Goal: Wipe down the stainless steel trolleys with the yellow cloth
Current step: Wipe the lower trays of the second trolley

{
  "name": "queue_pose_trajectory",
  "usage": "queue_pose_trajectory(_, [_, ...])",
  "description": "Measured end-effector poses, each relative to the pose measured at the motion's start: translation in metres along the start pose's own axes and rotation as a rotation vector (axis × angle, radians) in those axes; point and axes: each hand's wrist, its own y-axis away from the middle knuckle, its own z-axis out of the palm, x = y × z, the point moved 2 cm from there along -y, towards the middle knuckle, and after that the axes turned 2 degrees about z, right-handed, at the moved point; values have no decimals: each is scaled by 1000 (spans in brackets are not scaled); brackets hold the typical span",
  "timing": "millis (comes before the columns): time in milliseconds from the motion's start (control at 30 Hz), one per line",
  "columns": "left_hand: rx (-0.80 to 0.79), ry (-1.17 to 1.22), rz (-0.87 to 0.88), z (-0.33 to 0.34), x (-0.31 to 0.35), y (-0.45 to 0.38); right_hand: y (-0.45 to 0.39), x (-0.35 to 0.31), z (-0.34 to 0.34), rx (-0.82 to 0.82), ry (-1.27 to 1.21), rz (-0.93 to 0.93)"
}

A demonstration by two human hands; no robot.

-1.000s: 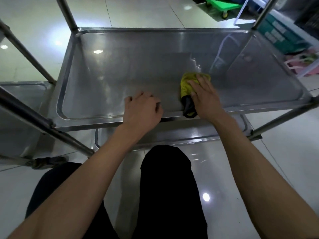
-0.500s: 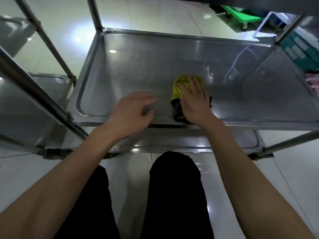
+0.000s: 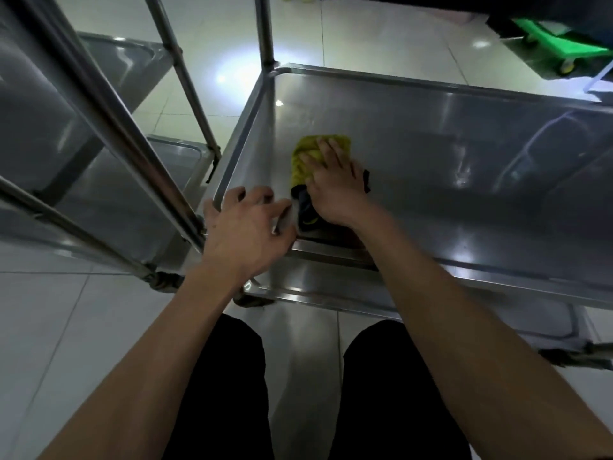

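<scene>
A stainless steel trolley shelf (image 3: 464, 154) with a raised rim fills the middle and right. The yellow cloth (image 3: 305, 154), dark at its near end, lies flat on the shelf near the left front corner. My right hand (image 3: 335, 184) presses down on the cloth with fingers spread, covering most of it. My left hand (image 3: 245, 227) rests on the shelf's front left rim, fingers curled over the edge beside the corner post (image 3: 265, 31). A lower shelf (image 3: 315, 290) of the same trolley shows under my arms.
A second steel trolley (image 3: 109, 180) stands close on the left, its slanted posts (image 3: 109, 127) almost touching the first. A green wheeled dolly (image 3: 557, 48) sits on the tiled floor at the far right. My dark-trousered legs (image 3: 391, 393) are below.
My right hand has slid the cloth leftward along the shelf toward the left front corner. My left hand moved left too and now grips the rim. The view has shifted left.
</scene>
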Motion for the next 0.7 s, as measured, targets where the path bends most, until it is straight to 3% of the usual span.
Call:
queue_pose_trajectory(400, [103, 70, -17, -1, -33, 18, -72, -80, 7, -110, -158, -207])
queue_pose_trajectory(567, [94, 93, -28, -4, -38, 17, -72, -91, 15, -72, -136, -250])
queue_pose_trajectory(700, [84, 83, -11, -5, -37, 16, -61, -77, 13, 6, -130, -177])
